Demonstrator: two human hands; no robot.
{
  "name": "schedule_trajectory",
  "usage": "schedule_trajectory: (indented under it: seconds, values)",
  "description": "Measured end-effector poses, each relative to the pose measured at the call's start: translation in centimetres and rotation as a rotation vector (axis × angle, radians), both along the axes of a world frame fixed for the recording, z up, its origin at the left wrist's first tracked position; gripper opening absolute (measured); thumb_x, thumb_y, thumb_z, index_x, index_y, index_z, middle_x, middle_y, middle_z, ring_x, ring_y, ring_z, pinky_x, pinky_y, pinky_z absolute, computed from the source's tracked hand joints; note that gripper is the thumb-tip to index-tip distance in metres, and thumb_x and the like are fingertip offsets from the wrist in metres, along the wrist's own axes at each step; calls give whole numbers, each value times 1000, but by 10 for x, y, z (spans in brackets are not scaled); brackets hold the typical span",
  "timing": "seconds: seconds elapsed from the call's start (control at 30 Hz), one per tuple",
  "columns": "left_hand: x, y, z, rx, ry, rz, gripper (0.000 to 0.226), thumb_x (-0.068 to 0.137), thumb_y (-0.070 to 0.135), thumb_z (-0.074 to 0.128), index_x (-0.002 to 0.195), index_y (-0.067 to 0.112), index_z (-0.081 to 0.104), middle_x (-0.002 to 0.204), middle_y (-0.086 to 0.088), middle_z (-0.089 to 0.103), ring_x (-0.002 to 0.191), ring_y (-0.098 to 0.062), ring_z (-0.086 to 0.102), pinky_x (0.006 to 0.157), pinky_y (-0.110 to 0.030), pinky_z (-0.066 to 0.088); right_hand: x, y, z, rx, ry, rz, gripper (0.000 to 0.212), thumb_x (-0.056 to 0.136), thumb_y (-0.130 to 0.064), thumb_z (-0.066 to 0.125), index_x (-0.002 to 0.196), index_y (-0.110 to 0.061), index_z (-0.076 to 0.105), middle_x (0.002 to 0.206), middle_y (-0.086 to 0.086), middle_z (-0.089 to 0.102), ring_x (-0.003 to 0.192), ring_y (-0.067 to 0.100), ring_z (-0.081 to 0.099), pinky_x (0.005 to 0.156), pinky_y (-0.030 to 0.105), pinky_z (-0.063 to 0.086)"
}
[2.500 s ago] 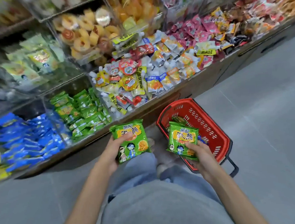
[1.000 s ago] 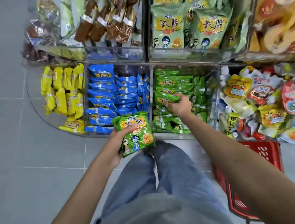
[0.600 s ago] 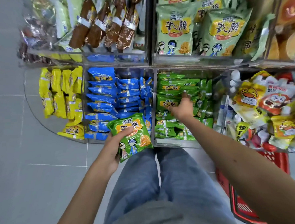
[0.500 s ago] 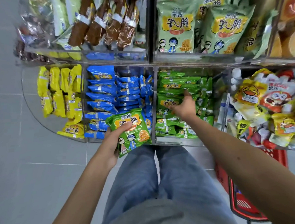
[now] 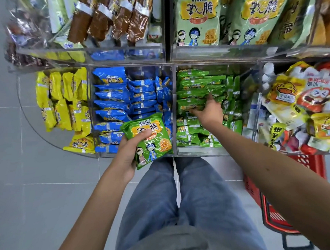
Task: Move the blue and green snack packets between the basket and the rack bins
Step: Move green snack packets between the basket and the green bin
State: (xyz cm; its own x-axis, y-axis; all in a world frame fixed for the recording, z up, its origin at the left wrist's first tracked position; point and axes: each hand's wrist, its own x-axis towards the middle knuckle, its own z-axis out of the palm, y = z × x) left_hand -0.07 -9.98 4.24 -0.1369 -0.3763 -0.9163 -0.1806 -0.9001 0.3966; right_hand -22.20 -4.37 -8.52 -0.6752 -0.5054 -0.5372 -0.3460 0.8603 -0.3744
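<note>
My left hand [image 5: 128,153] grips a green snack packet [image 5: 151,142] in front of the lower rack bins, thumb across its face. My right hand [image 5: 207,111] reaches into the bin of small green packets [image 5: 200,83]. Its fingers lie stretched out on the stack and its thumb points up. I see no packet lifted in it. The bin of blue packets [image 5: 119,102] is just left of the green one. The red basket [image 5: 313,163] stands on the floor at the lower right, largely hidden by my right arm.
Yellow packets [image 5: 63,102] fill the curved bin at the far left. An upper shelf holds brown bars [image 5: 106,17] and large green bags [image 5: 199,19]. Mixed pouches [image 5: 299,104] crowd the right bin. Grey tiled floor [image 5: 31,196] lies to the left of my legs.
My view swung from the basket to the rack. My right hand carried its green packet into the green bin and has stayed there. My left hand keeps its packet.
</note>
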Motion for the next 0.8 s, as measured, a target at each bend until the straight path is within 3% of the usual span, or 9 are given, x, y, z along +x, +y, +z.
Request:
schedule_trajectory:
  seconds: [0.2,0.33,0.4,0.5,0.6,0.7,0.77,0.8]
  values:
    - [-2,4,-2,-3,14,-19,76,59,29,75,130,13,52,115,-8,68,99,-24,67,63,-27,56,-2,2,7,-79,-30,-31,99,66,-40,81,141,-9,25,115,17,60,93,30,63,81,44,55]
    - [-6,4,-3,5,26,-23,72,62,28,76,129,14,53,113,-8,69,93,-23,69,57,-25,56,1,9,26,-160,-70,-99,101,63,-42,82,140,-10,25,133,15,51,116,30,54,94,40,47]
    - [-9,4,-3,3,47,-35,65,67,26,75,128,13,54,113,-9,69,93,-23,69,57,-25,56,8,17,41,-263,-6,-138,91,69,-41,79,138,-5,30,136,12,48,124,27,47,100,36,41]
    - [-16,4,-3,-34,46,-93,73,59,32,76,127,15,53,112,-6,69,96,-21,68,65,-27,55,30,29,70,-457,20,-176,48,84,-30,67,122,-6,50,117,8,58,103,16,55,89,31,46]
    - [-27,6,-2,-54,58,-132,66,60,29,77,120,17,53,105,-4,71,91,-19,69,68,-29,56,53,35,100,-617,-355,-198,5,90,-20,58,91,-16,62,80,-1,63,69,6,55,62,26,47]
    - [-38,11,-2,-87,104,-149,54,75,22,72,124,11,54,106,-10,70,84,-21,70,61,-28,58,68,39,114,-628,-537,-152,4,87,-23,63,84,-24,61,66,-10,59,57,1,52,56,22,47]
    - [-42,12,0,-98,126,-138,56,77,28,70,128,10,52,107,-12,70,80,-21,71,59,-29,57,70,41,117,-577,-590,-186,13,80,-23,72,84,-26,60,62,-13,58,57,6,53,57,31,51]
    - [-43,12,0,-92,127,-137,64,74,37,69,129,11,51,110,-13,69,82,-22,71,61,-31,58,68,42,116,-551,-634,-208,18,77,-20,75,82,-25,58,55,-14,57,53,6,52,54,29,50]
